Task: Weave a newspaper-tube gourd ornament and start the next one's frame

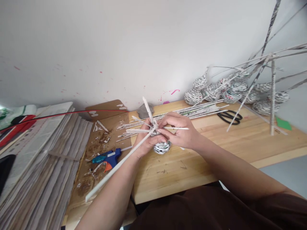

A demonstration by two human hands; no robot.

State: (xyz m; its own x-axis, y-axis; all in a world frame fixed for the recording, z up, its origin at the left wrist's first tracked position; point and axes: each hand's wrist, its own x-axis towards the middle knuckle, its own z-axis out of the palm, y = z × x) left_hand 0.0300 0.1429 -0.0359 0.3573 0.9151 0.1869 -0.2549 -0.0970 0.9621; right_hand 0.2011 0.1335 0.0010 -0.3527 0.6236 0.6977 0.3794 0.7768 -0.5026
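Pale wooden tabletop (172, 172), dark-flecked near its front edge. Over it, one round-bottomed piece of woven black-and-white newspaper (162, 148) was held between both hands, its bulb turned frontward, its long axis run wallward and slightly left; the longest white paper tube (115, 169) was pointed front-left. Left hand (145, 142): thumb laid on the piece, other fingers mostly hidden. Right hand (183, 135): thumb and forefinger pinched at the tubes' base. Beyond were laid slender white paper rods (199, 110), black-handled scissors (230, 117), newspaper gourds (193, 96); pink-spotted white wall (120, 48).
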